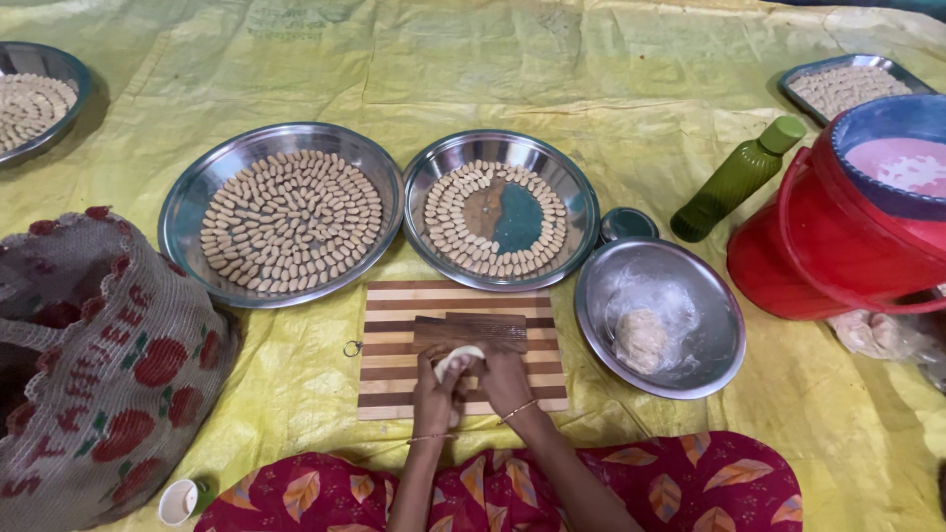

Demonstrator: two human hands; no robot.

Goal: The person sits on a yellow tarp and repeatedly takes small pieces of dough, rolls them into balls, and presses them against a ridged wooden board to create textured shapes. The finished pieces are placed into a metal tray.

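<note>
Small pale dough piece (459, 357) — pinched betw. left hand (435, 392) & right hand (504, 379), over striped wooden cutting board (394, 325), by ribbed brown shaping tool (473, 329). Likely soft, light, easily deformed — hold gently at edges w/ fingertips.

Bright, even, sharp; soft shadows.

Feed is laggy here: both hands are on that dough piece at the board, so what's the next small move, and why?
Probably press and roll the dough piece across the ridged paddle on the striped board. Left hand and right hand pinch it at the paddle's near edge, and it looks smooth, unlike the shaped pieces filling the plate.
</note>
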